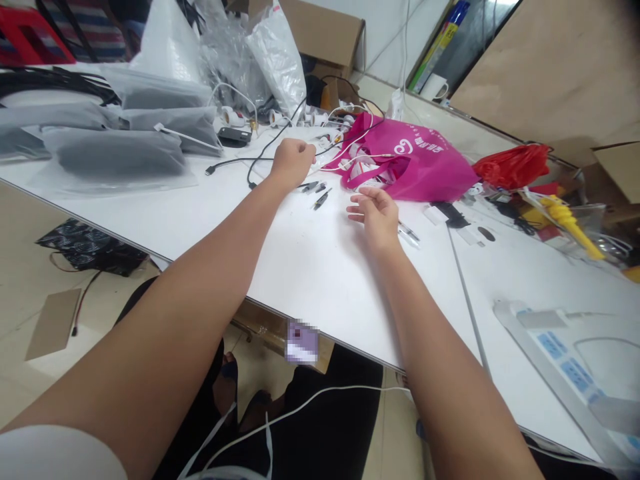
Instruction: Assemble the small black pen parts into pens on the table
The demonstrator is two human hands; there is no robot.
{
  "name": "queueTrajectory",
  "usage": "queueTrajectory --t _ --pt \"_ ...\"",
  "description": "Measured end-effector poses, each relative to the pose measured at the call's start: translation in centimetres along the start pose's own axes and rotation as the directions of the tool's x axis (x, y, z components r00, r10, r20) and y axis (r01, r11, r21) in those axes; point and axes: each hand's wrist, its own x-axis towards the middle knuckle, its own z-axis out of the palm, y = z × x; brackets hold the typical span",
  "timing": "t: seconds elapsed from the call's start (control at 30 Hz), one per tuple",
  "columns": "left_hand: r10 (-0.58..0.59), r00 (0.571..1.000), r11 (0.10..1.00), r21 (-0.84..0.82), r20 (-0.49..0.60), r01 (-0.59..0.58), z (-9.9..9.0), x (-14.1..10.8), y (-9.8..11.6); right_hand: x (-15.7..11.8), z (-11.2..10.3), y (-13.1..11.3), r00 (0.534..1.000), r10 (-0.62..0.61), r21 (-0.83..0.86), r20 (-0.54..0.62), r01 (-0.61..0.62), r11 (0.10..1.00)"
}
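Note:
My left hand [294, 163] is closed over the table among the cables, its fingers curled in; whatever they hold, if anything, is hidden. A black cable [257, 159] with a plug end runs right behind it. Beside that hand lie small dark pointed tools [323, 199], too small to name surely. My right hand [376, 212] hovers to the right with its fingers apart and nothing in them. Just behind it, a pink bag [435, 160] with white print lies on its side, its mouth towards me, with white items and white cables at the opening.
Grey plastic-wrapped packs [120, 160] lie at the left of the white table [310, 267]. Lamp sockets [233, 117] and clear plastic bags [277, 60] are behind. Rightward are pens [410, 235], a red bag [513, 167], a yellow tool [570, 223] and a power strip [560, 360].

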Motion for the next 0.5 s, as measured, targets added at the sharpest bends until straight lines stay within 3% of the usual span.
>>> queueTrajectory --t 0.07,0.13,0.3,0.5 --pt "0.104 0.992 0.987 0.126 -0.066 -0.095 0.0 -0.1 -0.4 -0.1 0.0 -0.1 1.0 -0.001 -0.006 -0.006 0.001 1.0" --pt "0.147 0.988 0.954 0.272 -0.048 -0.129 0.0 -0.1 -0.8 -0.1 0.0 -0.1 1.0 -0.001 -0.017 -0.017 0.0 1.0" --pt "0.029 0.993 0.815 0.573 0.11 -0.088 -0.6 0.0 -1.7 -0.2 -0.1 -0.2 1.0 0.0 -0.048 -0.03 -0.002 0.999" --pt "-0.101 0.976 0.68 0.729 0.191 -0.072 -1.0 -0.2 -1.8 -0.2 0.0 -0.1 0.999 0.01 -0.062 -0.046 -0.013 0.998"
